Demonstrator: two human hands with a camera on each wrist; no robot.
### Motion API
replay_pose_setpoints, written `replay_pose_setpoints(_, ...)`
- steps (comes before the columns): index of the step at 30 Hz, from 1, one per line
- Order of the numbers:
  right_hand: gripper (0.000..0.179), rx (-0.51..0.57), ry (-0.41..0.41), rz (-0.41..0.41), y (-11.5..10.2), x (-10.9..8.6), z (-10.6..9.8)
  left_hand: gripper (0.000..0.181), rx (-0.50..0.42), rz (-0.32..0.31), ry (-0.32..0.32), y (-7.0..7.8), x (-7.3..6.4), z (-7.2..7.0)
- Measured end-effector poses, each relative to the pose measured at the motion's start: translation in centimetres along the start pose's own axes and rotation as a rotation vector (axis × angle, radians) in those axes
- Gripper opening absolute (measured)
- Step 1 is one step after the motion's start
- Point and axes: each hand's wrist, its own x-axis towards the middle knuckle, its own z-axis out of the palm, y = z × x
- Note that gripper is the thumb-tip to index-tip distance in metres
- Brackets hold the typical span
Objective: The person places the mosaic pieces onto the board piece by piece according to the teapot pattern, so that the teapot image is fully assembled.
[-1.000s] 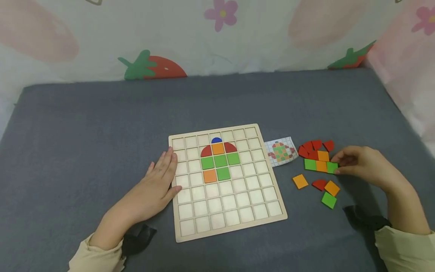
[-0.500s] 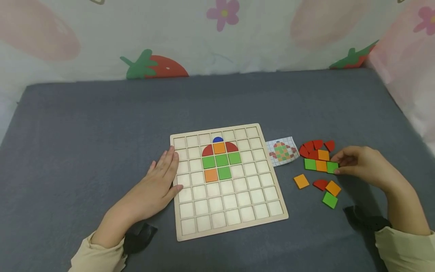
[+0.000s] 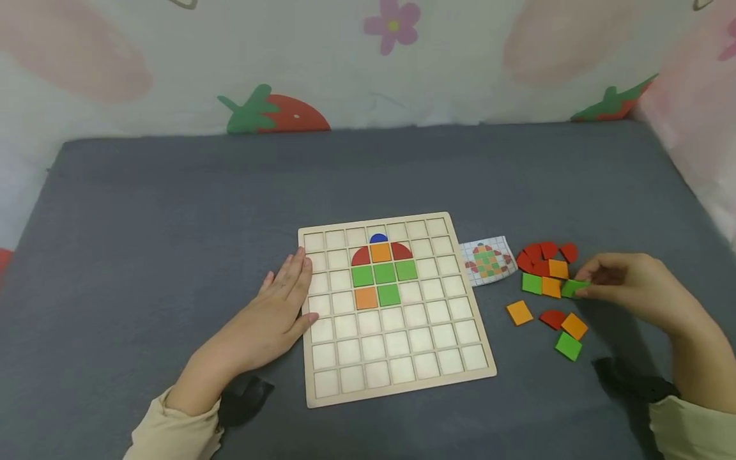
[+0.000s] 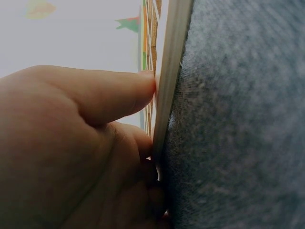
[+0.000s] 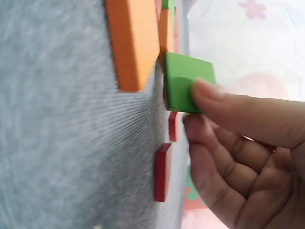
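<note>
My right hand (image 3: pixel 644 291) pinches a green square tile (image 3: pixel 572 289) between thumb and fingers at the right of the table. In the right wrist view this green tile (image 5: pixel 181 81) is tilted up, with the thumb on its face. My left hand (image 3: pixel 267 326) lies along the left edge of a wooden grid board (image 3: pixel 402 388), its fingers straight. The thumb (image 4: pixel 128 93) touches the board's rim in the left wrist view. On the board sit a blue half-round piece (image 3: pixel 378 238), two red quarter-rounds, and several orange and green squares in its upper middle.
Near the right hand lie several red pieces (image 3: pixel 533 252), orange squares (image 3: pixel 520 313) and green squares (image 3: pixel 568 347). A printed pattern card (image 3: pixel 489 260) touches the board's right side. Dark grey cloth (image 3: pixel 172 211) covers the table; a strawberry-print curtain (image 3: pixel 448 70) hangs behind.
The right hand has lifted and tilted the green tile away from the row of squares. The left hand stays at the board's edge. The whole view has shifted slightly.
</note>
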Motion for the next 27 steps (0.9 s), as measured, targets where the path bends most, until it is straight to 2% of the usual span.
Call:
replay_pose_setpoints(4, 0.02, -0.008, 0.076, 0.043, 3.7, -0.1, 0.5, 0.072, 0.0, 0.018, -0.006, 0.3, 0.5, 0.2)
replay_pose_setpoints(7, 0.021, 0.002, 0.078, 0.041, 4.7, 0.0, 0.7, 0.072, 0.003, 0.019, -0.003, 0.4, 0.6, 0.1)
replay_pose_setpoints(9, 0.019, 0.022, 0.058, 0.028, 3.8, 0.0, 0.5, 0.072, 0.007, 0.017, -0.001, 0.4, 0.5, 0.0)
replay_pose_setpoints(14, 0.014, 0.079, -0.037, -0.011, -0.2, -0.3, -0.3, 0.073, 0.007, 0.011, 0.003, 0.0, 0.1, -0.1)
replay_pose_setpoints(17, 0.013, 0.095, -0.093, -0.004, -1.6, -0.5, -0.7, 0.074, -0.002, 0.003, -0.001, -0.2, -0.1, -0.1)
replay_pose_setpoints(27, 0.013, 0.072, -0.118, 0.005, -2.0, -0.4, -0.9, 0.074, -0.015, 0.007, 0.015, -0.3, 0.1, 0.2)
